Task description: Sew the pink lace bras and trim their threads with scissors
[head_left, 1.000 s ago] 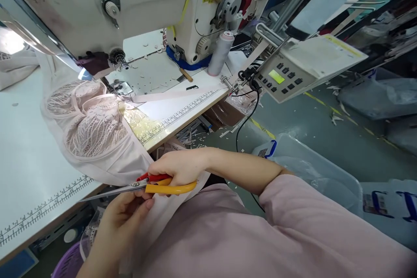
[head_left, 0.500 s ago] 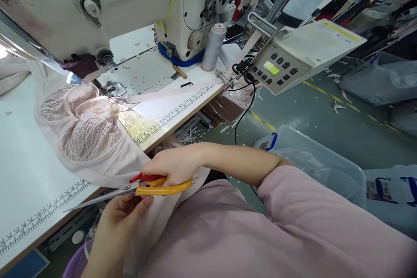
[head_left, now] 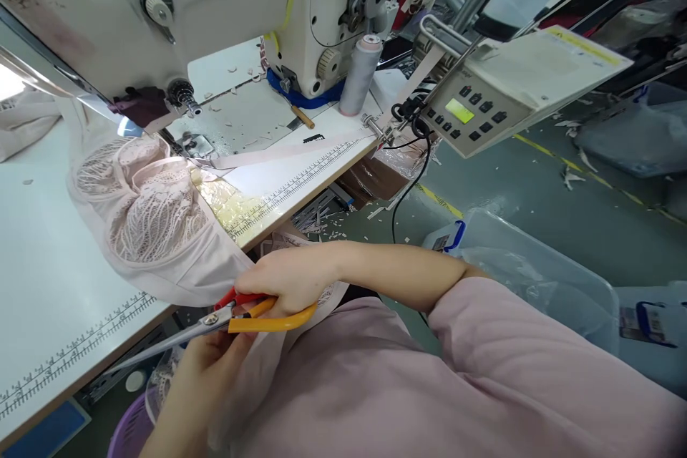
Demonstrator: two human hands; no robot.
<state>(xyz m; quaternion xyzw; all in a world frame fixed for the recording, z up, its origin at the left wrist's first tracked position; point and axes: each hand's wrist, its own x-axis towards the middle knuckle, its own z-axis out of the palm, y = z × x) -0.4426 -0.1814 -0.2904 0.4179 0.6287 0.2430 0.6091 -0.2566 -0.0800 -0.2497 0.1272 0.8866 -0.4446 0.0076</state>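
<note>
My right hand [head_left: 293, 275] is closed around a pair of scissors [head_left: 271, 322] with orange and red handles. Their long blades point left and slightly down, past the table edge, and look closed or nearly so. Just below them, my left hand [head_left: 215, 365] pinches the edge of a pale pink bra [head_left: 166, 229], its fingertips partly covered by the scissors. The bra's lace cups lie on the table by the sewing machine's presser foot, and the rest of the garment hangs over the edge onto my lap.
A white sewing machine [head_left: 236, 7] stands at the back with a grey thread cone [head_left: 361, 75] beside it. A strip of pink elastic [head_left: 290, 152] runs from a control box [head_left: 477, 111] to the needle area. A clear plastic bin [head_left: 537, 272] and a purple basket [head_left: 129, 429] sit below.
The whole view has shifted slightly, moving the machine and table a little to the right. The scissors have tipped somewhat lower at the handles; both hands keep their hold.
</note>
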